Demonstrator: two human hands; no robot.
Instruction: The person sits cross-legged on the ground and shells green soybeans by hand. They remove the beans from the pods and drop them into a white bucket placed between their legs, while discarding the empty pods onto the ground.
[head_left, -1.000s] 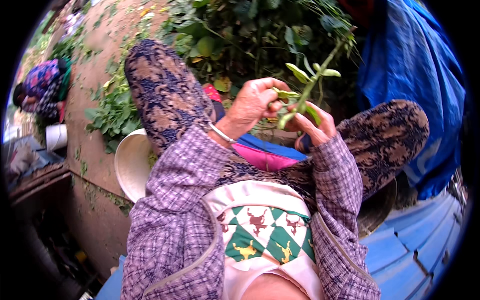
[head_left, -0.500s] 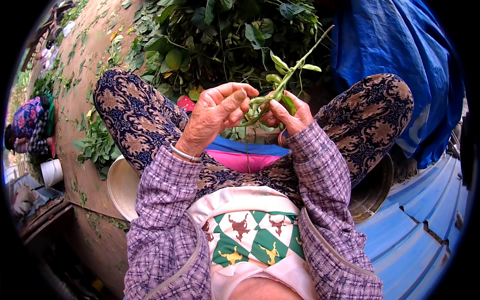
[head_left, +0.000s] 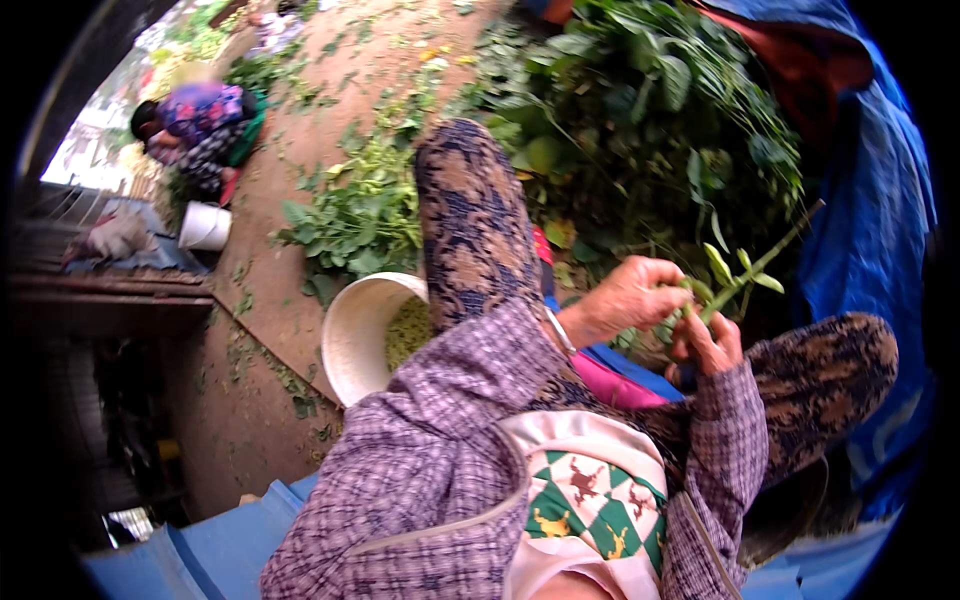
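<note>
My right hand (head_left: 708,342) is closed round a green bean stalk (head_left: 745,280), whose bare end points up and to the right. Several plump pods hang from the stalk. My left hand (head_left: 630,302) meets it from the left, fingertips pinched on a green bean pod (head_left: 697,290) close to the right hand. Its fingers partly hide that pod. By my left knee stands a cream-coloured bucket (head_left: 345,345) with loose green pods (head_left: 405,335) inside.
Ahead lies a big heap of leafy bean plants (head_left: 620,100). A blue tarp (head_left: 870,190) hangs on the right. Stripped leafy stems (head_left: 365,225) lie on the brown ground. Far left, another person (head_left: 205,125) bends near a white bucket (head_left: 205,226). Blue corrugated sheet (head_left: 225,540) lies behind me.
The view has swung left, bringing the bucket of pods and the other person further in. My left fingers have closed in on the stalk's pods. The right hand still holds the stalk.
</note>
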